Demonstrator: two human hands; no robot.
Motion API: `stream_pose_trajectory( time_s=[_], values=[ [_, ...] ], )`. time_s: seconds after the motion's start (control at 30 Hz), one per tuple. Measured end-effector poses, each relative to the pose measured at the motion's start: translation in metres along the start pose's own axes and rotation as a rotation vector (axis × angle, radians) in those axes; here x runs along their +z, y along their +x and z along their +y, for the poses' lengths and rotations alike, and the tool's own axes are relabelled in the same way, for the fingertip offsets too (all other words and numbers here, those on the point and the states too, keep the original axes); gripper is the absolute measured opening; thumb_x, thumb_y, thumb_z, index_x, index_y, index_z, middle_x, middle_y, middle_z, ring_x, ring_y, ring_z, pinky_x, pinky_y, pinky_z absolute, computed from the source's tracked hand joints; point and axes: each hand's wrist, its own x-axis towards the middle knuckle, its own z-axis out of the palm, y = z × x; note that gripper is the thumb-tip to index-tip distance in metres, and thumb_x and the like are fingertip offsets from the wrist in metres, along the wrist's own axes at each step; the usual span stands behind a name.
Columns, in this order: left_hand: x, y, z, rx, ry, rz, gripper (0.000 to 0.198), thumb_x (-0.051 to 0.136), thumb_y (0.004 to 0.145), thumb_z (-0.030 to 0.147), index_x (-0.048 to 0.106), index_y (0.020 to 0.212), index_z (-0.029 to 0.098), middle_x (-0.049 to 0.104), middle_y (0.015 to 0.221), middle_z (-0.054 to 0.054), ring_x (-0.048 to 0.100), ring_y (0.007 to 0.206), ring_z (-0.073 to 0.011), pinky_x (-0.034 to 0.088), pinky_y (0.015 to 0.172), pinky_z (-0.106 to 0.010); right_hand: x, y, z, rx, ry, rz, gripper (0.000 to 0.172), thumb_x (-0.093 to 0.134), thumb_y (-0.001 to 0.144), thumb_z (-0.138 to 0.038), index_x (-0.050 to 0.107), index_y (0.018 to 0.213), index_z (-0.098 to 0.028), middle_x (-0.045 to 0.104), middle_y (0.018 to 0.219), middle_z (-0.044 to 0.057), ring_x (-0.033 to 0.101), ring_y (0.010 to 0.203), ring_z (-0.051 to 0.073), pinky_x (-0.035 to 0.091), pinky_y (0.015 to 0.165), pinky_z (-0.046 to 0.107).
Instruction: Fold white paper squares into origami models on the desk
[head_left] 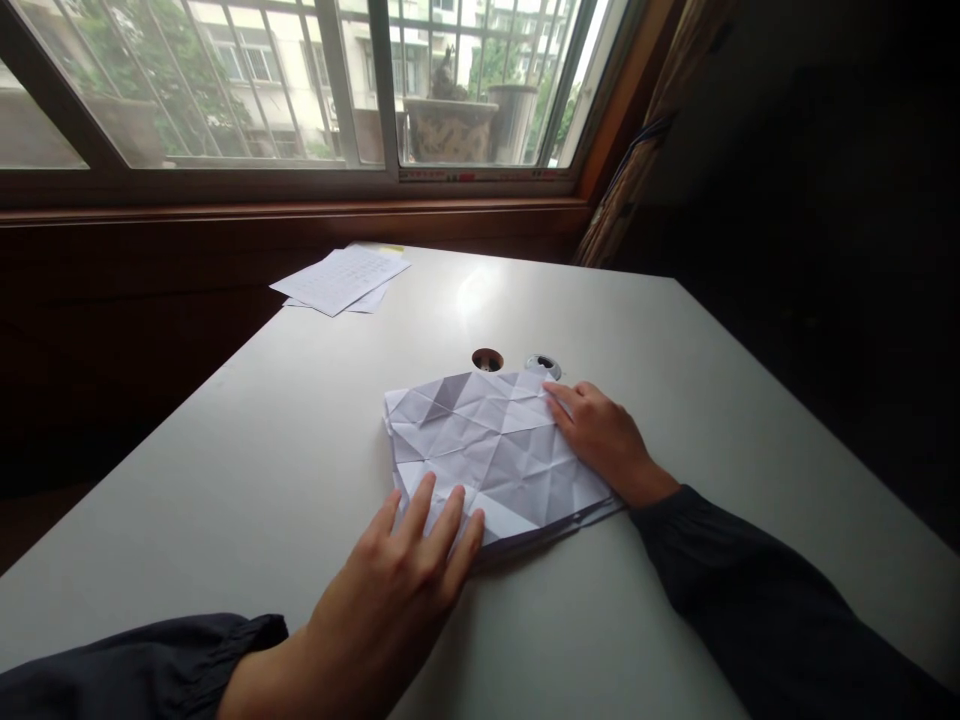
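A sheet of white paper [495, 440], creased all over in a pattern of triangles and folded into layers, lies on the white table [247, 450]. My left hand [409, 555] rests palm down at its near left edge, fingers spread over the paper. At the right side, my right hand [600, 435] touches the paper's far right corner with its index finger and thumb stretched out. Its other fingers are partly hidden. Along the near edge, the paper's layers stand slightly apart.
Several printed sheets [345, 278] lie at the table's far left corner. Just beyond the folded paper are a round hole [487, 360] in the tabletop and a round grommet [543, 365]. A barred window [300, 90] with potted plants outside and a curtain [630, 170] stand behind.
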Motion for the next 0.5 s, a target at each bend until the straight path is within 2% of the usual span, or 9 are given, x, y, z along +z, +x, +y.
stream_pose_trajectory(
  time_s=[0.27, 0.37, 0.5],
  values=[
    [0.0031, 0.0001, -0.0043, 0.004, -0.037, -0.062, 0.046, 0.047, 0.098, 0.015, 0.053, 0.143, 0.021, 0.058, 0.144, -0.015, 0.063, 0.121, -0.0369, 0.055, 0.085, -0.045, 0.0026, 0.0011, -0.0011, -0.021, 0.012, 0.019, 0.037, 0.045, 0.104, -0.04, 0.063, 0.134, -0.029, 0.066, 0.099, 0.006, 0.063, 0.076, 0.019, 0.04, 0.067, 0.028],
    [0.0052, -0.001, -0.0043, -0.002, -0.052, -0.063, 0.046, 0.048, 0.098, 0.017, 0.053, 0.143, 0.021, 0.059, 0.144, -0.016, 0.061, 0.123, -0.038, 0.054, 0.088, -0.047, 0.0028, 0.0012, -0.0026, -0.022, 0.006, 0.014, 0.037, 0.045, 0.104, -0.04, 0.064, 0.134, -0.029, 0.066, 0.099, 0.007, 0.063, 0.076, 0.019, 0.04, 0.066, 0.028],
    [0.0045, -0.0001, -0.0037, 0.03, -0.079, -0.052, 0.042, 0.046, 0.099, 0.016, 0.057, 0.14, 0.015, 0.063, 0.137, -0.016, 0.062, 0.121, -0.0332, 0.051, 0.094, -0.044, 0.002, 0.0013, -0.0037, -0.017, 0.0, 0.013, 0.036, 0.045, 0.104, -0.04, 0.064, 0.133, -0.03, 0.066, 0.098, 0.006, 0.063, 0.075, 0.019, 0.04, 0.064, 0.029]
  ],
)
